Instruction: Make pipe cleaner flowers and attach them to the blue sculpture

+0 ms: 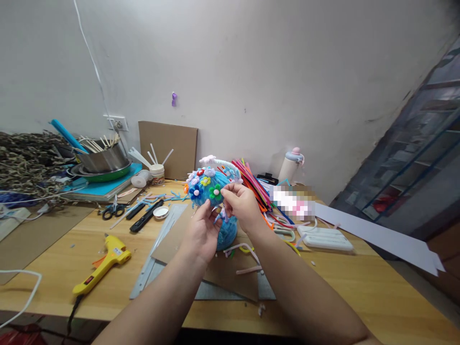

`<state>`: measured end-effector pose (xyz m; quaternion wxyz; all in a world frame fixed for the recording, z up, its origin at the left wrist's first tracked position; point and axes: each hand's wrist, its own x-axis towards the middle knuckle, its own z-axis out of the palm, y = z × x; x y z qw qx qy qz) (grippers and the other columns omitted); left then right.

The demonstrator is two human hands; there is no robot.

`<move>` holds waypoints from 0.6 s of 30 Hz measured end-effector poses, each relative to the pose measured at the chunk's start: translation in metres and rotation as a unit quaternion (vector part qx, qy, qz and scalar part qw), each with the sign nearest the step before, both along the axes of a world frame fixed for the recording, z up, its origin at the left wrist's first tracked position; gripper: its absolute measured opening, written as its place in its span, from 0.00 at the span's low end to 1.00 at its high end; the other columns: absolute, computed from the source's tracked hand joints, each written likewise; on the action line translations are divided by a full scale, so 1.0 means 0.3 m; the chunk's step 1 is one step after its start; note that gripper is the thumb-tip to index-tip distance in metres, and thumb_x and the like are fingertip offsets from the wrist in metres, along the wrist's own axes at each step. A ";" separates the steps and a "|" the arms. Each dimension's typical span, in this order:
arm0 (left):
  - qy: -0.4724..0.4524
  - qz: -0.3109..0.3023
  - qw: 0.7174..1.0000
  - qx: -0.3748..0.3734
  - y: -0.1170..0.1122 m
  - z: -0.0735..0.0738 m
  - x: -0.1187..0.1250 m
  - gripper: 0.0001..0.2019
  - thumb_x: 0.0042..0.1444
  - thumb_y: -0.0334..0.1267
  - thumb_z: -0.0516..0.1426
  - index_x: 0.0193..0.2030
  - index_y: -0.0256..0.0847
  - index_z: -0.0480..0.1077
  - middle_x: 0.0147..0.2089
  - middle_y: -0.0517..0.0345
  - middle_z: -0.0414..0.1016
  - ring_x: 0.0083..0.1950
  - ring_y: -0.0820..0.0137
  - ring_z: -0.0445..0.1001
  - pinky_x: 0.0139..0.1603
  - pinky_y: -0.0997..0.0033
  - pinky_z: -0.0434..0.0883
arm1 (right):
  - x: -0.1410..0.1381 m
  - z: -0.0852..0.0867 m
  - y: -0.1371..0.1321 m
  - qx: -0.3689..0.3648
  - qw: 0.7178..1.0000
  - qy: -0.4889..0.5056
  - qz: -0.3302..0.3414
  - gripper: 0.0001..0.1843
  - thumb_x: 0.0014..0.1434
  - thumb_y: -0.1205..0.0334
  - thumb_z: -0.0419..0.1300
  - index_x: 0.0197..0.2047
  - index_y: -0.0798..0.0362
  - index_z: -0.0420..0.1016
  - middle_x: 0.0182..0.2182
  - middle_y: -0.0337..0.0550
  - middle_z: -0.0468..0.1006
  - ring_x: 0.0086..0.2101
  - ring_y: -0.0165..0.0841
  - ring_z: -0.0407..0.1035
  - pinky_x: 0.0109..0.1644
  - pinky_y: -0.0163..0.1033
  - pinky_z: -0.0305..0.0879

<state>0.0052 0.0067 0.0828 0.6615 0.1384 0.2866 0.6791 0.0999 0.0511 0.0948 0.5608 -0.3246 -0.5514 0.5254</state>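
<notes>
I hold a blue fuzzy pipe-cleaner basket (215, 189) above the table; it has small coloured flowers on its side and a white twisted handle. My left hand (201, 232) cups the basket from below, fingers curled round its underside. My right hand (241, 205) is closed in a pinch at the basket's right side, near a green flower (215, 192). What the pinch holds is too small to make out. A second blue fuzzy piece (227, 234) sits just under the hands on brown cardboard (230, 270).
A yellow glue gun (104, 264) lies front left. Scissors (112, 210) and black cutters (145, 216) lie behind it. A bundle of coloured pipe cleaners (253, 184), a bottle (291, 165), a white case (325, 238), a metal pot (102, 158) and white paper (377, 232) surround the work area.
</notes>
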 end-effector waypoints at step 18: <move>0.006 0.015 1.000 0.017 0.011 -0.032 0.001 0.05 0.53 0.31 0.57 0.37 0.40 0.71 0.35 0.58 0.76 0.33 0.75 0.72 0.28 0.77 0.65 | -0.001 0.005 -0.056 0.247 0.911 -0.266 -0.195 0.08 0.56 0.58 0.56 0.35 0.50 0.75 0.16 0.32 0.63 0.19 0.26 0.57 0.25 0.32 0.51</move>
